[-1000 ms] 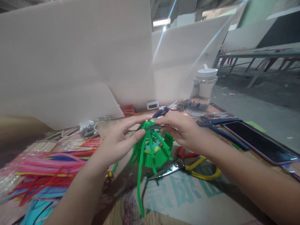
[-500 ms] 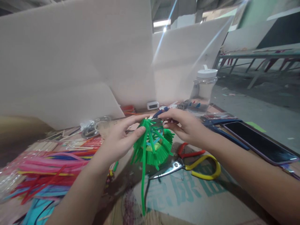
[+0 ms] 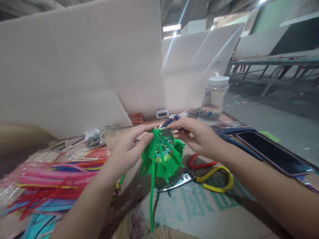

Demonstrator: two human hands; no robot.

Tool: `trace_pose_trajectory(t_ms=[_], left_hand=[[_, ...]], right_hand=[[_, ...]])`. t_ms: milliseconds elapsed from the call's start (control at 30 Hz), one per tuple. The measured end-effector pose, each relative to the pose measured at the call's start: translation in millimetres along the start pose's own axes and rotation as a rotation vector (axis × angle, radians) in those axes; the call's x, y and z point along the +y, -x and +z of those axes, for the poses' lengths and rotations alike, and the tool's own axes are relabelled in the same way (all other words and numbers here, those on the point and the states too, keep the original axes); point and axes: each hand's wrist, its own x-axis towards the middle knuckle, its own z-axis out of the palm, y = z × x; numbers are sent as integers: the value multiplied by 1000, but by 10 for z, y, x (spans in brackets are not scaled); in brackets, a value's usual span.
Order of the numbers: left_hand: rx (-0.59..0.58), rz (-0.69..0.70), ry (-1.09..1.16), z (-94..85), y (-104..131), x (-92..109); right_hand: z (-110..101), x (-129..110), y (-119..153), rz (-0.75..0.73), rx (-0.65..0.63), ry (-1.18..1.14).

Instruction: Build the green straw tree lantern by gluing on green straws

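A cone-shaped craft piece of green pipe cleaners is in front of me, with blue strips and a yellow-green part showing inside. One long green pipe cleaner hangs from its top. My left hand pinches the top of the piece between thumb and fingers. At the upper right side of it, my right hand is closed on a small tool with a dark blue end and a metal part; its kind is partly hidden. Below lies a pair of scissors with red and yellow handles.
Coloured pipe cleaners and wooden sticks lie at left. Behind stand a white board, a small white digital display and a clear water bottle. A phone lies at right. Printed cardboard covers the front.
Both hands keep their hold and have barely moved. The view has shifted slightly.
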Motion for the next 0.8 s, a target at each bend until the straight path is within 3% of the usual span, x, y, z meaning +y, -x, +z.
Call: trace_pose_trajectory(t_ms=[800], left_hand=[[3, 25, -27, -3, -10, 32]], right_hand=[[73, -31, 3, -18, -6, -7]])
